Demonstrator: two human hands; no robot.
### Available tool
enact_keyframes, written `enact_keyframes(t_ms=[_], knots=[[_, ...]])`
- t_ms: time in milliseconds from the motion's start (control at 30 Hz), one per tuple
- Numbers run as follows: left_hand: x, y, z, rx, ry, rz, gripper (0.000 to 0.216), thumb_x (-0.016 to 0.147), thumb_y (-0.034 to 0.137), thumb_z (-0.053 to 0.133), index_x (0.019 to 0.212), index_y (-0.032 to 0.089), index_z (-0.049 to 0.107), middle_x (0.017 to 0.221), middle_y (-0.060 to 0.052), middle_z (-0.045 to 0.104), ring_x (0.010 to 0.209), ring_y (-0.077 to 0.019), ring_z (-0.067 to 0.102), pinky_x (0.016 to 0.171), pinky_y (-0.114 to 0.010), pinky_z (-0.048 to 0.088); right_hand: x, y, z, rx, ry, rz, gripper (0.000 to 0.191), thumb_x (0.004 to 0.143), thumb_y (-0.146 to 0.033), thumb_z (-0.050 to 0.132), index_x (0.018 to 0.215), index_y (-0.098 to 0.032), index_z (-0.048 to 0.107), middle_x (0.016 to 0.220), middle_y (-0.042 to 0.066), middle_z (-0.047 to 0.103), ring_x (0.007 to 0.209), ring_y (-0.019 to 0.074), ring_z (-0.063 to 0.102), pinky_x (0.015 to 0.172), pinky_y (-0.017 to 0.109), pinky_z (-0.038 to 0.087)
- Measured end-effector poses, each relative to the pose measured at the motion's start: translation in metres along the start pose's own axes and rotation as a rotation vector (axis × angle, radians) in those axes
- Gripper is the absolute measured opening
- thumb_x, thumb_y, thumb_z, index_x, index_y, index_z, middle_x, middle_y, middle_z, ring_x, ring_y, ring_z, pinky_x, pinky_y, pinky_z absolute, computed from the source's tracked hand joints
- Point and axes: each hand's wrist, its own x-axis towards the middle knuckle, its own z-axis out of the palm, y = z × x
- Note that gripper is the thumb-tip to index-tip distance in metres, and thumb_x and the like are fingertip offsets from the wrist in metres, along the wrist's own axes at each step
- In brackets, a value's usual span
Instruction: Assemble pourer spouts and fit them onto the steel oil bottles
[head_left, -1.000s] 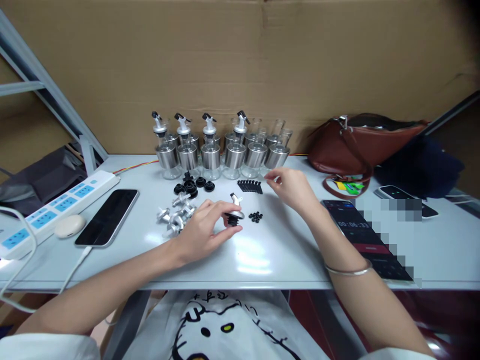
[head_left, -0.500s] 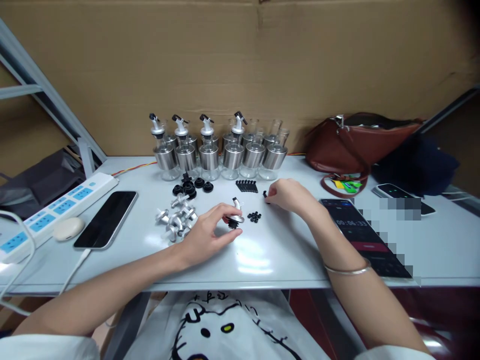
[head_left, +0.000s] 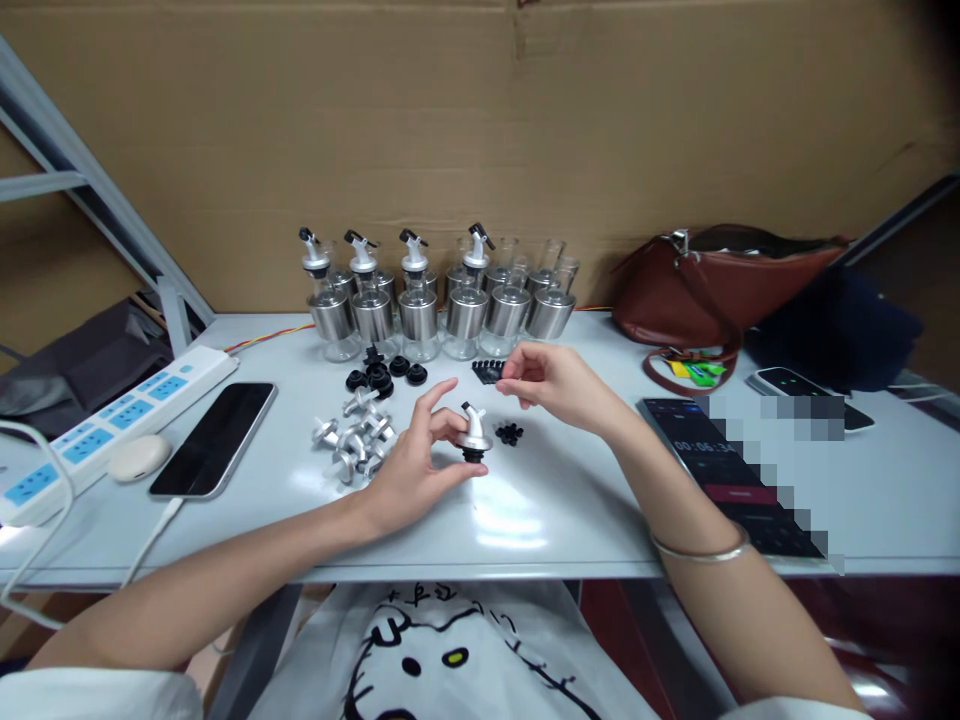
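Observation:
My left hand (head_left: 420, 455) grips a silver pourer spout (head_left: 474, 438) between thumb and fingers, with its index finger raised. The spout stands nearly upright, with a ribbed black stopper below and a black part at its top. My right hand (head_left: 536, 378) is closed in a loose pinch just right of the spout; anything between its fingertips is hidden. Its fingers partly cover a row of small black levers (head_left: 487, 370). Small round black caps (head_left: 510, 434) lie below that hand. Loose silver spout tops (head_left: 352, 440) and black ribbed stoppers (head_left: 380, 380) lie to the left.
Glass bottles with steel sleeves (head_left: 418, 318) stand at the back, several with pourers. A power strip (head_left: 112, 430), a phone (head_left: 214, 440) and a round white case (head_left: 139, 457) are left. A brown bag (head_left: 720, 290) and a phone showing a timer (head_left: 720, 470) are right.
My right hand has moved left towards the spout, and the black piece seen at its fingertips is now out of sight. In my left hand the spout has turned, and the index finger has lifted.

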Motion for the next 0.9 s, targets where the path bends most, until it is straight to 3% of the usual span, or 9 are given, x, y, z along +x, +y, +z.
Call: enact_keyframes(t_ms=[67, 133, 367, 567, 900], knots=[[0.001, 0.000, 0.000, -0.022, -0.007, -0.011, 0.078, 0.078, 0.015, 0.068, 0.138, 0.031, 0.021, 0.089, 0.003, 0.054, 0.091, -0.0139, 0.061, 0.091, -0.035, 0.047, -0.002, -0.006, 0.004, 0.256, -0.110, -0.033, 0.026, 0.070, -0.034, 0.071, 0.082, -0.018, 0.055, 0.058, -0.003, 0.061, 0.047, 0.0104, 0.055, 0.048, 0.023, 0.041], [0.001, 0.000, -0.001, -0.026, -0.019, -0.022, 0.078, 0.078, 0.015, 0.067, 0.138, 0.031, 0.021, 0.089, 0.003, 0.053, 0.090, -0.0132, 0.060, 0.089, -0.033, 0.047, -0.005, -0.011, 0.007, 0.362, -0.193, -0.020, 0.030, 0.070, -0.038, 0.072, 0.084, -0.017, 0.056, 0.058, -0.003, 0.063, 0.045, 0.0094, 0.055, 0.046, 0.022, 0.041], [0.001, -0.003, -0.002, 0.008, -0.042, -0.025, 0.079, 0.078, 0.017, 0.066, 0.140, 0.031, 0.019, 0.090, 0.002, 0.053, 0.089, -0.0132, 0.058, 0.088, -0.033, 0.046, -0.009, -0.018, 0.009, 0.391, -0.343, 0.023, 0.038, 0.074, -0.050, 0.068, 0.073, -0.015, 0.055, 0.059, 0.000, 0.066, 0.038, 0.0060, 0.051, 0.040, 0.019, 0.033], [0.001, -0.003, -0.002, 0.037, -0.026, -0.042, 0.078, 0.078, 0.018, 0.065, 0.140, 0.033, 0.020, 0.092, 0.001, 0.053, 0.090, -0.0146, 0.057, 0.078, -0.029, 0.048, -0.008, -0.015, 0.008, 0.439, -0.391, 0.056, 0.038, 0.080, -0.052, 0.060, 0.071, -0.017, 0.050, 0.047, -0.005, 0.059, 0.033, 0.0047, 0.044, 0.038, 0.018, 0.025], [0.000, -0.002, -0.003, 0.081, -0.047, -0.011, 0.072, 0.079, 0.019, 0.065, 0.138, 0.031, 0.026, 0.093, 0.000, 0.055, 0.090, -0.0149, 0.058, 0.078, -0.030, 0.051, -0.007, -0.009, 0.007, 0.455, -0.549, 0.082, 0.041, 0.082, -0.057, 0.056, 0.073, -0.018, 0.047, 0.045, -0.007, 0.052, 0.036, 0.0046, 0.036, 0.039, 0.020, 0.022]])
